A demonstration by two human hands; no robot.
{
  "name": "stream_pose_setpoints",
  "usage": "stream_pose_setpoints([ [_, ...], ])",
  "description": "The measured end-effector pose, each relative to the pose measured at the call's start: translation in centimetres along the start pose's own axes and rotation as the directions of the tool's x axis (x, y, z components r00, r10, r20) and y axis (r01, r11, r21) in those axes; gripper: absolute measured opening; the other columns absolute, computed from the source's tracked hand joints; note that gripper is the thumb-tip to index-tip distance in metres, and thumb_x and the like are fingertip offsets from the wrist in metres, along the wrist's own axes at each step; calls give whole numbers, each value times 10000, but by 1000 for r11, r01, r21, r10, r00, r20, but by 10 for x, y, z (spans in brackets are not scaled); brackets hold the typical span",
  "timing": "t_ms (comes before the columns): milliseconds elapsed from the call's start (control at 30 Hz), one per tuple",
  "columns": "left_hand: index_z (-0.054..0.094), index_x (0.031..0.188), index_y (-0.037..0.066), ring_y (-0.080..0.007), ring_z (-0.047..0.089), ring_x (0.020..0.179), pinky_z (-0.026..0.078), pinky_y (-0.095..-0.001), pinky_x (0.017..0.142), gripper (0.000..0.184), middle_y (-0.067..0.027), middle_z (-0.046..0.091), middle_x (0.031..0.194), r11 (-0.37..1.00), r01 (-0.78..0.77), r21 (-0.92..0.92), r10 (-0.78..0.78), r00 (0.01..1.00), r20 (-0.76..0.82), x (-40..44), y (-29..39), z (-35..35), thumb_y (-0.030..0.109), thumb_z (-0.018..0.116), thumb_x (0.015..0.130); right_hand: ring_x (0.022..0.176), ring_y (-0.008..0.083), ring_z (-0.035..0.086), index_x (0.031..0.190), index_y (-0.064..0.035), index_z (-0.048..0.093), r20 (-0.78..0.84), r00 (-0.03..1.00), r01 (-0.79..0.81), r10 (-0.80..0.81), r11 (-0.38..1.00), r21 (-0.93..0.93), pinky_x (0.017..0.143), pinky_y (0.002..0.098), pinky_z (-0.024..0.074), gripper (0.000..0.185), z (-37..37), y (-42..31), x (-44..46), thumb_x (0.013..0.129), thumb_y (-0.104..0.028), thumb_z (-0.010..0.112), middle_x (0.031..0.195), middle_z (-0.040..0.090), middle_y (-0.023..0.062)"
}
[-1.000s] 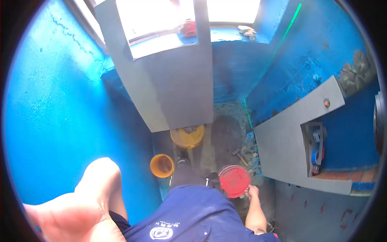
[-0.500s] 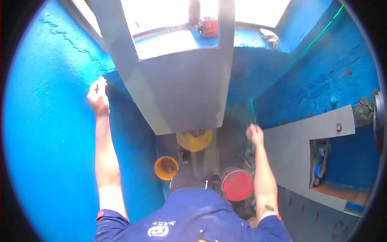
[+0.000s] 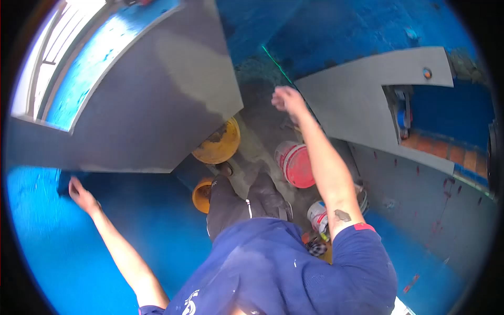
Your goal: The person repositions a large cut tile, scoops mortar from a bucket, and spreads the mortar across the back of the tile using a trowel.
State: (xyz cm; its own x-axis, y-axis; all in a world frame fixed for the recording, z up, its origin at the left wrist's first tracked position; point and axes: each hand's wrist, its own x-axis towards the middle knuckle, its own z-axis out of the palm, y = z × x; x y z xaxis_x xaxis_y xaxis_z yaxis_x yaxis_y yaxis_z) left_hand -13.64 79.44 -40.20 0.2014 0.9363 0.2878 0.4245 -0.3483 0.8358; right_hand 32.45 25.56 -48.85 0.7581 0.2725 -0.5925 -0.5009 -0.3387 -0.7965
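A large grey panel [image 3: 157, 94] leans across the upper left, its lower edge against the blue wall. My left hand [image 3: 82, 197] is by that edge at far left, fingers stretched toward a dark patch on the wall; I see nothing held in it. My right hand [image 3: 287, 100] hangs in the air above the floor, right of the panel. Its fingers look loosely bent but are smeared by motion, so their grip does not show. A green laser line [image 3: 277, 64] runs along the wall corner just above this hand.
Below are a yellow tub [image 3: 220, 144], an orange bucket [image 3: 201, 196] by my leg and a red-lidded bucket [image 3: 298, 166]. A white bucket [image 3: 318, 216] stands nearer me. At right, a grey panel [image 3: 357, 97] with a cut-out fronts a tiled ledge [image 3: 441, 149].
My view has swung right and down, so the window and large panel sit farther left. The right hand shows higher in view, the left lower and beside the panel's edge.
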Motion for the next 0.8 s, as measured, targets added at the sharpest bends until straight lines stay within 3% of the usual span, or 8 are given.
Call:
stream_pose_setpoints([
  [100, 528, 831, 37, -87, 323, 672, 268, -303, 557, 460, 40, 377, 741, 943, 330, 46, -333, 937, 105, -37, -29, -12, 470, 519, 985, 714, 177, 640, 968, -64, 623, -145, 955, -235, 259, 958, 164, 590, 318, 508, 219, -72, 165, -18, 956, -273, 559, 854, 664, 52],
  [133, 517, 822, 48, -88, 365, 671, 304, -297, 545, 491, 31, 408, 749, 915, 396, 82, -402, 913, 75, -69, -11, -2, 517, 522, 970, 643, 194, 618, 930, -42, 637, -172, 939, -318, 298, 942, -103, 563, 355, 502, 290, -96, 205, -45, 956, -311, 530, 804, 650, 84],
  [167, 521, 869, 53, -91, 403, 646, 342, -287, 539, 512, 32, 416, 708, 854, 509, 110, -513, 858, 4, -95, -34, 1, 558, 538, 947, 579, 216, 603, 864, -30, 650, -507, 791, -464, 344, 876, -130, 518, 398, 474, 367, -111, 309, -58, 946, -358, 509, 696, 626, 96],
  [267, 525, 1152, -15, -114, 469, 664, 369, -259, 525, 681, -32, 498, 792, 654, 645, 395, -748, 627, 216, -160, -96, -17, 605, 606, 883, 574, 220, 601, 919, -54, 659, -436, 503, -842, 746, 536, -56, 460, 390, 476, 324, -125, 361, -160, 936, -346, 520, 731, 623, 122],
  [400, 473, 808, 135, -56, 296, 452, 229, -231, 401, 518, 72, 350, 590, 767, 469, 438, -536, 844, 35, -190, -90, 3, 629, 616, 863, 627, 200, 621, 1057, -43, 604, -258, 496, -739, 829, 559, 376, 518, 335, 495, 278, -105, 438, -199, 937, -293, 579, 796, 626, 72],
  [567, 488, 1228, 38, -203, 521, 987, 431, -399, 917, 791, -87, 538, 1076, 782, 503, 367, -560, 826, 60, -82, -43, -12, 722, 555, 835, 660, 160, 624, 1097, -35, 618, -175, 664, -659, 727, 679, 324, 554, 312, 495, 255, -80, 425, -175, 934, -229, 598, 825, 641, 51],
  [667, 276, 1487, 38, -315, 289, 1417, 190, -513, 1141, 971, -152, 291, 1544, 786, 609, 107, -617, 781, 92, -17, -34, -17, 753, 456, 857, 679, 143, 617, 1087, -39, 629, -140, 800, -561, 584, 809, 174, 580, 300, 489, 248, -70, 385, -127, 925, -226, 620, 852, 654, 41],
  [800, 113, 1539, 53, -314, 147, 1478, 69, -509, 1174, 1029, -165, 164, 1595, 795, 591, -138, -585, 806, 85, 12, -3, -5, 795, 332, 861, 843, 117, 620, 1113, -47, 631, -107, 991, -63, 77, 990, 130, 709, 279, 483, 294, -36, 237, -53, 910, -258, 663, 972, 683, 50],
])
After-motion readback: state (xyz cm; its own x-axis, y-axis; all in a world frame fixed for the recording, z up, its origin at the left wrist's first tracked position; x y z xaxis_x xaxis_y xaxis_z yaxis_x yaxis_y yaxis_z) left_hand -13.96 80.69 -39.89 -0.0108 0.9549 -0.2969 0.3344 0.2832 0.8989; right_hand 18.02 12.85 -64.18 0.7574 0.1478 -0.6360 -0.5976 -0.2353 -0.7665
